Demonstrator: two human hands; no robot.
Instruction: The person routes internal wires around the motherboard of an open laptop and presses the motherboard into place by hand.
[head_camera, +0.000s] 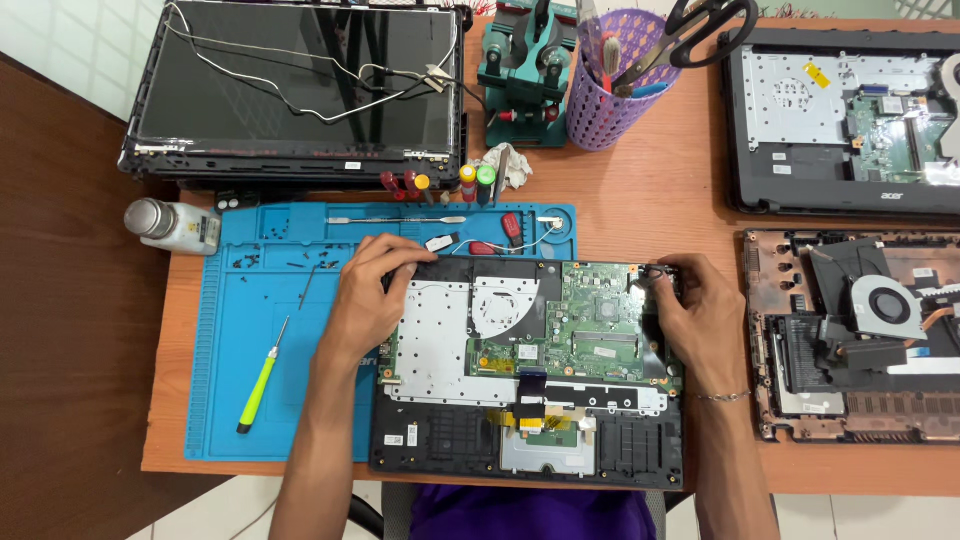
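Observation:
An opened laptop base (440, 440) lies in front of me on a blue repair mat (240, 340), with its green circuit board (600, 325) and silver metal plate (440, 330) exposed. My left hand (372, 290) grips the base's far left corner, fingers curled over the edge. My right hand (695, 305) holds the far right corner, fingers pinched at the hinge area. A thin bracelet sits on my right wrist.
A yellow-green screwdriver (260, 380) and loose screws (300, 262) lie on the mat. A detached laptop screen (300, 90), a white bottle (175, 225), a purple tool basket (615, 80) and two other opened laptop bases (850, 110) (860, 340) stand around on the wooden table.

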